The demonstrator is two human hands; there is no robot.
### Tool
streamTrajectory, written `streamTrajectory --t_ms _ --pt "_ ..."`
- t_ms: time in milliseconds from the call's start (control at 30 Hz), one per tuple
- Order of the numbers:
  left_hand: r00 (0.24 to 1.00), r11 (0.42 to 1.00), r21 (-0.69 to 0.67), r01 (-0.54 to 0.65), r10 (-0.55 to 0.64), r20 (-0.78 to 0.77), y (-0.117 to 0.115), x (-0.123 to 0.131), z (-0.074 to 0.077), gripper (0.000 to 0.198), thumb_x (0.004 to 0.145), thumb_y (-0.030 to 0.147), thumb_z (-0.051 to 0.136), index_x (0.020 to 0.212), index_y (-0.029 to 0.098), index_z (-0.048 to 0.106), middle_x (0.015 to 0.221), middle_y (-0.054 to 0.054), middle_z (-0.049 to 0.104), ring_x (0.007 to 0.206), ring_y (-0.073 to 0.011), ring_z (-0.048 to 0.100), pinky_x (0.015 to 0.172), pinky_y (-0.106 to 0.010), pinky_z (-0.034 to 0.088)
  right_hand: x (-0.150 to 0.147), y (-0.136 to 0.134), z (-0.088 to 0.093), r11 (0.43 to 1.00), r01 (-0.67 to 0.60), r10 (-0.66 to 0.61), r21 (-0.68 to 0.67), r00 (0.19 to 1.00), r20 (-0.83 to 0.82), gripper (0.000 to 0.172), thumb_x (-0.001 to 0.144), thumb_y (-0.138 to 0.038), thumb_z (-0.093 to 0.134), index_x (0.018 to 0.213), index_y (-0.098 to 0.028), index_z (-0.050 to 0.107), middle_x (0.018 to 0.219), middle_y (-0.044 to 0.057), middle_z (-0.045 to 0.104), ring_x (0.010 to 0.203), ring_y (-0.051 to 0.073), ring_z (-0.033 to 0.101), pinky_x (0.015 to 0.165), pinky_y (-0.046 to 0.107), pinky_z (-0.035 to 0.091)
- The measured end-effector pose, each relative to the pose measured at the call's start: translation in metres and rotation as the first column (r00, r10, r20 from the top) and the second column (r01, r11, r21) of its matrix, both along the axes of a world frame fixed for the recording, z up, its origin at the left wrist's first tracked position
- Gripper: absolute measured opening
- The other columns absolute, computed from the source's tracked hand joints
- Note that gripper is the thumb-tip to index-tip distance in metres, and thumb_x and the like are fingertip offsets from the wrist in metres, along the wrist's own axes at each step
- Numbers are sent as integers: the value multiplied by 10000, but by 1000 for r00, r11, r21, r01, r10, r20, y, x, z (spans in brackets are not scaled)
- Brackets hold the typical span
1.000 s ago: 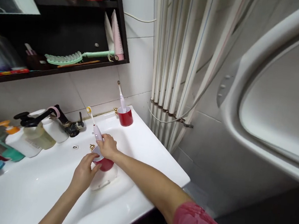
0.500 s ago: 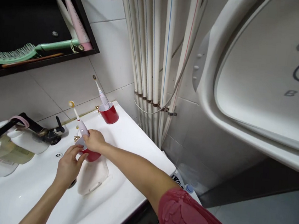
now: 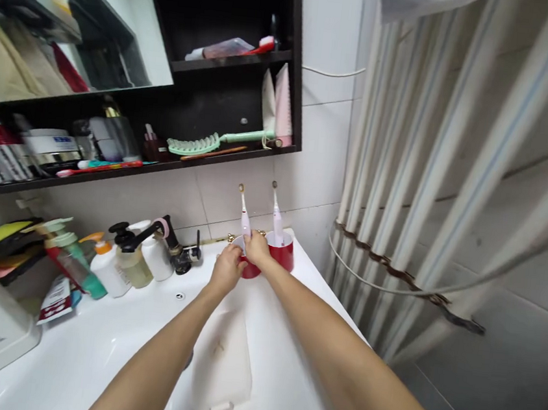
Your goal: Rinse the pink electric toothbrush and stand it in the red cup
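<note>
A red cup [image 3: 250, 270] with a pale inside stands at the back right of the sink, an electric toothbrush [image 3: 245, 219] upright in it. From the left, my left hand [image 3: 227, 268] is closed on the cup's rim and side. The fingers of my right hand [image 3: 256, 249] close around the lower handle of the toothbrush at the cup's mouth; their tips are partly hidden. Just to the right sits a second red cup [image 3: 284, 256], holding another electric toothbrush [image 3: 278, 224].
A pale tray [image 3: 225, 369] lies in the white sink [image 3: 136, 347]. Left of the black faucet [image 3: 181, 257] stand several pump bottles [image 3: 137, 269]. A dark shelf [image 3: 225, 155] with a green hairbrush [image 3: 196, 146] hangs above. Pipes [image 3: 405, 166] run down the right wall.
The view has swung left and up. Both hands have moved the red cup and its toothbrush backward from over the tray to beside the second cup.
</note>
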State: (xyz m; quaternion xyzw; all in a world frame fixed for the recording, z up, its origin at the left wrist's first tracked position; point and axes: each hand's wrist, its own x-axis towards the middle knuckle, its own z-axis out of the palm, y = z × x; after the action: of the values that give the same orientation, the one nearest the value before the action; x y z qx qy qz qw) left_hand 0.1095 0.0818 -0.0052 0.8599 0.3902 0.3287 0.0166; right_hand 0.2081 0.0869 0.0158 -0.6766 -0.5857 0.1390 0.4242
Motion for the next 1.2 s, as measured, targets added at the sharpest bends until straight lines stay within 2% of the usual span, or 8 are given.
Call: streamTrajectory --t_ms 300,467,567,700,833,933,1067,1200 --pt "1000 996 -90 1 1 24 15 -2 2 181 573 72 458 736 143 489 861 -57 484 851 -162 424 754 -295 338 -5 22 -5 998 57 -56 22 998 -8 253 747 -266 374 958 -143 439 963 45 478 813 127 483 691 328 403" --pt "939 994 -102 -46 78 334 4 -12 7 333 544 88 490 871 149 471 926 -67 459 899 -169 397 781 -303 305 -10 5 6 986 84 -77 147 996 -52 350 718 -230 393 1042 -99 384 985 113 453 924 191 414 782 355 326" --pt "754 945 -327 22 199 626 -12 -25 26 400 576 114 454 973 139 410 623 8 464 624 -109 452 634 -267 353 -19 -17 19 972 59 -37 229 995 -98 456 687 -201 370 1125 -102 293 906 102 475 866 183 432 766 322 328" --pt "377 810 -267 522 62 924 -54 -41 73 699 564 89 439 1168 192 101 495 93 378 396 -35 329 453 -180 291 -37 -63 48 939 -111 191 326 955 -225 530 681 -184 308 1185 -207 148 593 -44 433 502 80 426 546 229 390" --pt "173 646 -52 762 -126 977 -100 -48 112 753 567 95 465 1176 262 56 495 99 391 409 -25 338 461 -171 286 -57 -112 81 727 -328 657 603 588 -472 592 639 -188 381 1172 -295 147 544 -82 348 428 39 341 464 177 348" --pt "157 607 -33 794 -151 976 -119 -49 119 776 563 97 494 1176 274 51 489 102 403 419 -25 356 470 -172 291 -64 -134 91 691 -333 713 641 462 -528 586 622 -166 408 1152 -299 197 540 -85 351 433 34 345 449 167 337" --pt "150 624 -94 776 -37 988 -123 -50 107 664 554 169 542 1123 231 205 462 100 404 387 -25 354 427 -162 270 -65 -142 82 772 -266 632 577 419 -652 520 609 -176 453 1089 -282 281 502 -96 371 388 31 340 383 154 303" --pt "288 512 -354 782 207 935 -121 -52 98 396 628 514 358 604 129 446 316 69 309 271 -25 243 322 -162 137 -64 -142 70 879 -238 476 413 389 -789 258 653 -421 394 614 -171 447 379 -89 327 288 23 280 296 154 222"
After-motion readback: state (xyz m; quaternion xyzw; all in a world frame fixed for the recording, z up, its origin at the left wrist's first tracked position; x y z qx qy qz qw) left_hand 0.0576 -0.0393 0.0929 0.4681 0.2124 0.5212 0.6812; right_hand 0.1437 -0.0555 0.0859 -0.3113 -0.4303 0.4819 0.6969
